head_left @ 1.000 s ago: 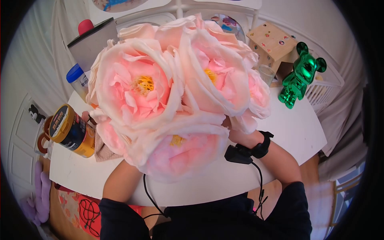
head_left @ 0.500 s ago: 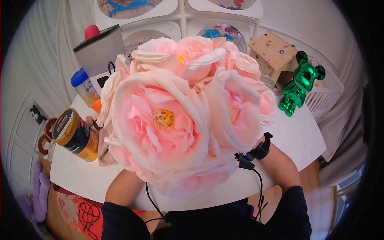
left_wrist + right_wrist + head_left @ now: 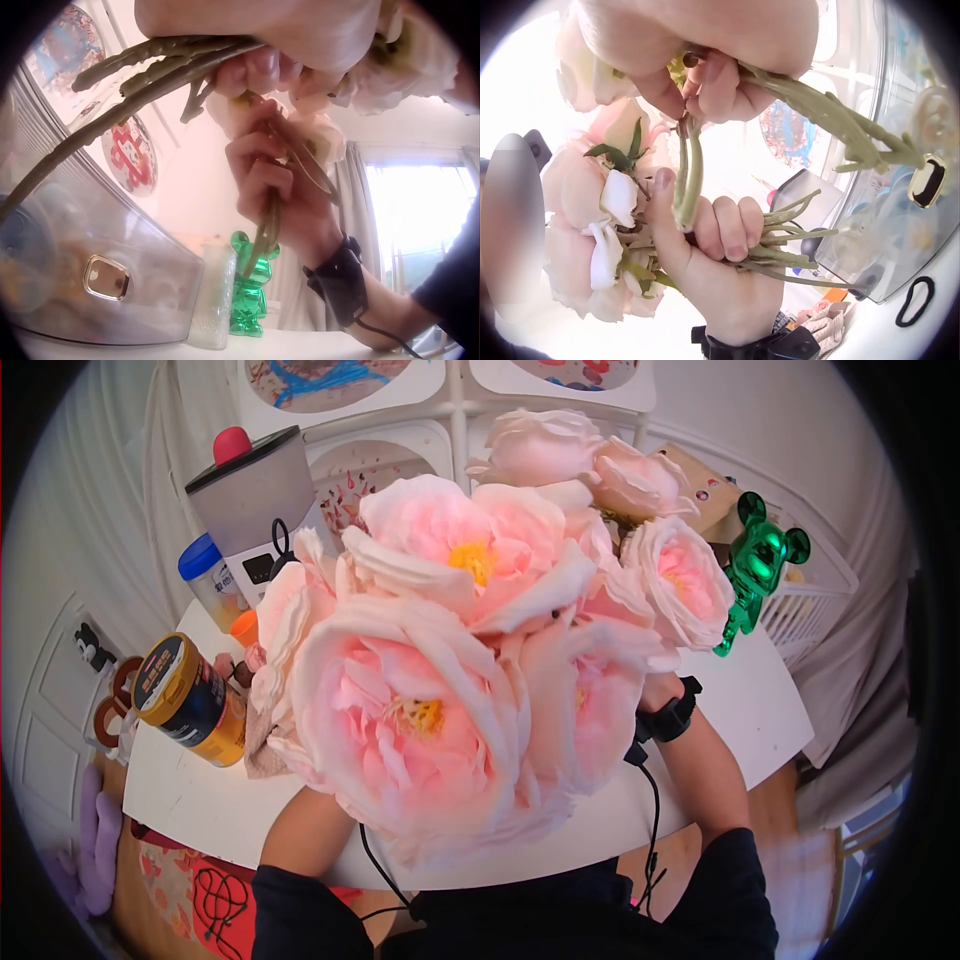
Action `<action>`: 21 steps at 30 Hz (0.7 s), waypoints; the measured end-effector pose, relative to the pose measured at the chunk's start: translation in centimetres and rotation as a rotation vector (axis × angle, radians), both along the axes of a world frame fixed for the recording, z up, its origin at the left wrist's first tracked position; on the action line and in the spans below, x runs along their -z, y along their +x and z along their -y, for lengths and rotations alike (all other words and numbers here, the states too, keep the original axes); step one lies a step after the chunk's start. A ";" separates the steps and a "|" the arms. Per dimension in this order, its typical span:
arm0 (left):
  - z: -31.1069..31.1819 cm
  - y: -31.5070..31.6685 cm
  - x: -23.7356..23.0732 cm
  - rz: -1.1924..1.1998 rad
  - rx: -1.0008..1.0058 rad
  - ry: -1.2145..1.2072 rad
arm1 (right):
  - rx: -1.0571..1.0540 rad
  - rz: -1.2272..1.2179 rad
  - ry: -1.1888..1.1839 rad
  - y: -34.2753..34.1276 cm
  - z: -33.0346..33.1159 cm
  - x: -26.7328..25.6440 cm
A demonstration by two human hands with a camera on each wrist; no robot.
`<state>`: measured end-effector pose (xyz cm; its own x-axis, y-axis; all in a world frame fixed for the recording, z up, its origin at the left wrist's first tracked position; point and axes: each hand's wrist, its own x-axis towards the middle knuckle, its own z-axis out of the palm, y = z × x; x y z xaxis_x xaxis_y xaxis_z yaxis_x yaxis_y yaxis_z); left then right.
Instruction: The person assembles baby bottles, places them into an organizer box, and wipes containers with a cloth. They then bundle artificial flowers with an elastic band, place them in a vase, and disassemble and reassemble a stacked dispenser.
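Observation:
Large pale pink flowers (image 3: 410, 710) cover the middle of the head view, with several smaller blooms (image 3: 680, 582) at their upper right. Behind them the left hand is hidden; a bit of the right hand (image 3: 660, 688) shows at their right edge. In the right wrist view the left hand (image 3: 724, 262) grips a bundle of green stems (image 3: 780, 255), blooms on its left. Above it, the right hand (image 3: 705, 45) pinches a few stems (image 3: 691, 172). The left wrist view shows the right hand (image 3: 281, 184) with fingers curled round stems (image 3: 266, 225), below the left hand (image 3: 262, 34).
On the white table (image 3: 200, 800) stand a black-and-yellow tub (image 3: 190, 695), a blue-lidded jar (image 3: 210, 580) and a grey translucent bin (image 3: 255, 495) at left. A shiny green bear figure (image 3: 757, 560) and wooden box (image 3: 705, 490) are at right. A black loop (image 3: 915, 301) lies near the bin.
The big blooms have shifted down in the head view since a second ago. Several smaller blooms now stand apart at the upper right, and the right hand has moved slightly right.

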<state>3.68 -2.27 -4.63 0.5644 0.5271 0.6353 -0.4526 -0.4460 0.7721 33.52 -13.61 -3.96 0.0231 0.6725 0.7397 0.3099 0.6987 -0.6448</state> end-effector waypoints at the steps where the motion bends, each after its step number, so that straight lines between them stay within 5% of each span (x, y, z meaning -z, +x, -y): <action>1: 0.3 -0.4 0.3 -0.001 0.002 0.000 | 0.001 -0.002 0.000 0.4 0.3 0.5; 3: -1.2 3.5 -2.1 -0.003 0.009 0.001 | -0.001 -0.013 -0.009 0.5 0.3 0.5; 13: 2.6 -0.6 1.7 0.004 0.025 -0.008 | -0.026 -0.059 -0.072 0.2 0.2 0.9; 21: 0.9 1.9 -0.3 0.014 0.033 -0.012 | -0.051 -0.090 -0.120 -0.1 -0.3 0.6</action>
